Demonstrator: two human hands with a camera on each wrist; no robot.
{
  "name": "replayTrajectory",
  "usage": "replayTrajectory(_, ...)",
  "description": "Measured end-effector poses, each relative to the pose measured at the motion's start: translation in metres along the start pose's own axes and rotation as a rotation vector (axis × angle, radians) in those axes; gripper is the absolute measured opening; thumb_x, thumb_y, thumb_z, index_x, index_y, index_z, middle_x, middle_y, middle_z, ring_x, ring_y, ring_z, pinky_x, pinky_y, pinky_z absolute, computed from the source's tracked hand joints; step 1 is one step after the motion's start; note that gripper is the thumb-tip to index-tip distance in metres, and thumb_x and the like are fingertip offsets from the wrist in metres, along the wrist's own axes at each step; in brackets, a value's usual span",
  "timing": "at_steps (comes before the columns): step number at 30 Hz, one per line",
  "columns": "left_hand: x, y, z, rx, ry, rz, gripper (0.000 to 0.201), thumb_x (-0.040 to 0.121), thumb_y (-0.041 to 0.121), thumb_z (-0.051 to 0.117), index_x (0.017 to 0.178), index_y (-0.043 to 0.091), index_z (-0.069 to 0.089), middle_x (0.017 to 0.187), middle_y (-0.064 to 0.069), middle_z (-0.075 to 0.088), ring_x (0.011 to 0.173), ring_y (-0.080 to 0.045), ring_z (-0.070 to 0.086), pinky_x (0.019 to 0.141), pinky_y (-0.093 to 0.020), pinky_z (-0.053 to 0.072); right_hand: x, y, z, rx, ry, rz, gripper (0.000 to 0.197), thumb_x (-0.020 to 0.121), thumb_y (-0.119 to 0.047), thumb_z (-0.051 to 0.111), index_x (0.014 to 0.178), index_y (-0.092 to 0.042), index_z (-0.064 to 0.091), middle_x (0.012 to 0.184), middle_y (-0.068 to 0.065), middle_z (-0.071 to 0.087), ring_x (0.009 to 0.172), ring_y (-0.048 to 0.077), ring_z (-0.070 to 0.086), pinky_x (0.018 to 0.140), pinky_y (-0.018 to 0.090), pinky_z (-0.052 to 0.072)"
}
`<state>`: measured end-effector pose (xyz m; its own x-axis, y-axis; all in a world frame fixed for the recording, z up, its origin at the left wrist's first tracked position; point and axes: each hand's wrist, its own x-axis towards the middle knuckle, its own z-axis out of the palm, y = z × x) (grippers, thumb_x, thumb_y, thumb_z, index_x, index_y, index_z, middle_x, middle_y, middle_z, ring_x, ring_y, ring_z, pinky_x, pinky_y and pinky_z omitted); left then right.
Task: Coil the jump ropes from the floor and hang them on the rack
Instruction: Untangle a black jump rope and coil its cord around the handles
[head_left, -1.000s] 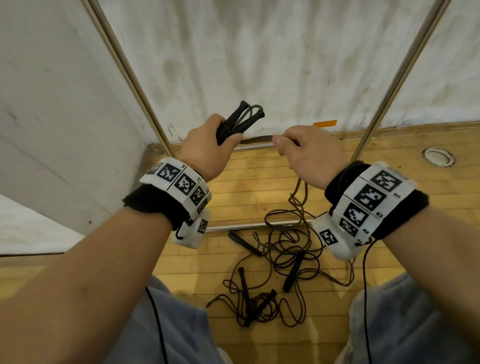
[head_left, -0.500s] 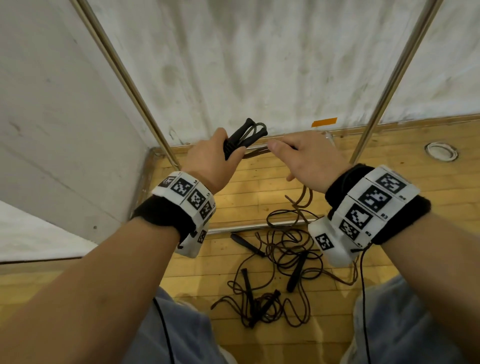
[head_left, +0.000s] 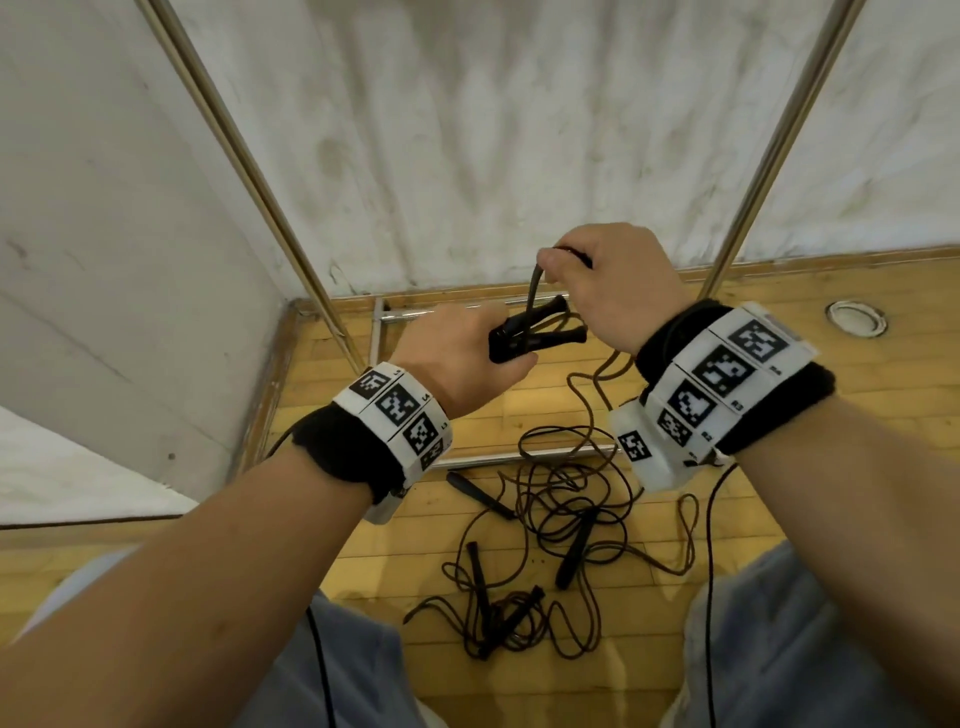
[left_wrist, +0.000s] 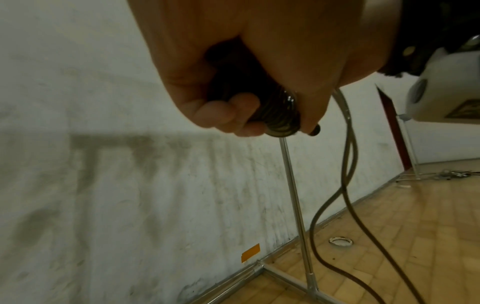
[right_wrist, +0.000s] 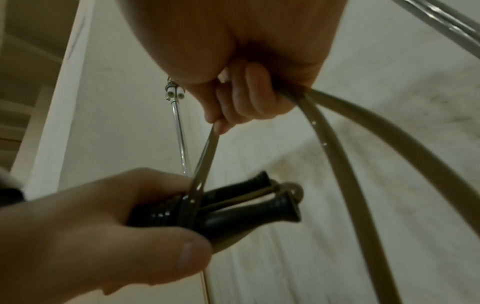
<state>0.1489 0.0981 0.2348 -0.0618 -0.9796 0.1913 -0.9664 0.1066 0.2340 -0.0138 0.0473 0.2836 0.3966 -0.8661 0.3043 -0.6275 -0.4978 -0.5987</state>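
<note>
My left hand (head_left: 467, 358) grips two black jump rope handles (head_left: 540, 332) held side by side, with turns of dark cord wound round them (right_wrist: 187, 207). Just above and to the right, my right hand (head_left: 597, 280) pinches the cord (head_left: 532, 291) of that rope, which runs down taut to the handles. The rest of the cord (left_wrist: 345, 185) hangs in loops from my right hand to the floor. More jump ropes (head_left: 561, 530) lie tangled on the wooden floor below my hands. The rack's metal poles (head_left: 249, 171) rise on both sides.
A white wall stands close behind the rack, with a corner at the left. The rack's base bars (head_left: 519, 457) lie on the floor under my wrists. A round metal floor fitting (head_left: 854, 318) sits at the right. My knees are at the bottom edge.
My left hand has dropped and turned the handles level, pointing right. My right hand has risen above them, drawing the cord up and over the handles.
</note>
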Motion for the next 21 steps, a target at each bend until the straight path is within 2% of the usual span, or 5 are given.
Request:
replayTrajectory(6, -0.003, 0.01, -0.013, -0.024, 0.011, 0.172, 0.018, 0.085, 0.045, 0.058, 0.084, 0.028, 0.051, 0.066, 0.013, 0.051, 0.061, -0.012, 0.051, 0.047, -0.02, 0.023, 0.007, 0.013, -0.009, 0.01, 0.011, 0.091, 0.035, 0.09, -0.043, 0.053, 0.071, -0.016, 0.065, 0.053, -0.008, 0.045, 0.047, 0.006, 0.04, 0.049, 0.02, 0.029)
replayTrajectory(12, -0.013, 0.018, -0.033, -0.188, 0.097, 0.317, 0.021, 0.084, 0.038, 0.064, 0.091, 0.019, 0.063, 0.064, 0.014, 0.051, 0.058, -0.011, 0.05, 0.052, -0.018, 0.03, 0.008, 0.014, -0.016, 0.225, -0.159, 0.161, 0.041, 0.087, -0.047, 0.057, 0.057, -0.02, 0.058, 0.052, -0.003, 0.041, 0.049, 0.01, 0.039, 0.056, 0.027, 0.032)
replayTrajectory(16, -0.018, 0.024, -0.051, -0.355, 0.195, 0.218, 0.029, 0.077, 0.048, 0.06, 0.091, 0.023, 0.057, 0.061, 0.016, 0.05, 0.055, 0.001, 0.048, 0.049, -0.011, 0.031, 0.0, 0.012, -0.011, 0.668, -0.236, 0.221, 0.035, 0.094, -0.024, 0.054, 0.06, -0.024, 0.061, 0.057, -0.01, 0.062, 0.059, 0.012, 0.061, 0.064, 0.028, 0.051)
replayTrajectory(18, -0.017, 0.027, -0.059, -0.507, 0.253, 0.141, 0.03, 0.074, 0.047, 0.062, 0.092, 0.026, 0.049, 0.063, 0.013, 0.058, 0.053, -0.002, 0.054, 0.049, -0.01, 0.037, -0.004, 0.004, -0.003, 0.723, -0.186, 0.223, 0.037, 0.094, -0.01, 0.046, 0.062, -0.021, 0.059, 0.045, -0.011, 0.053, 0.041, 0.006, 0.048, 0.043, 0.019, 0.04)
replayTrajectory(21, -0.013, 0.028, -0.066, -0.69, 0.337, 0.06, 0.031, 0.077, 0.039, 0.066, 0.094, 0.024, 0.045, 0.064, 0.005, 0.065, 0.05, -0.005, 0.054, 0.046, -0.014, 0.038, -0.006, -0.011, 0.011, 0.662, -0.082, 0.208, 0.04, 0.096, -0.017, 0.043, 0.057, -0.022, 0.05, 0.04, -0.012, 0.041, 0.036, 0.007, 0.032, 0.039, 0.019, 0.026)
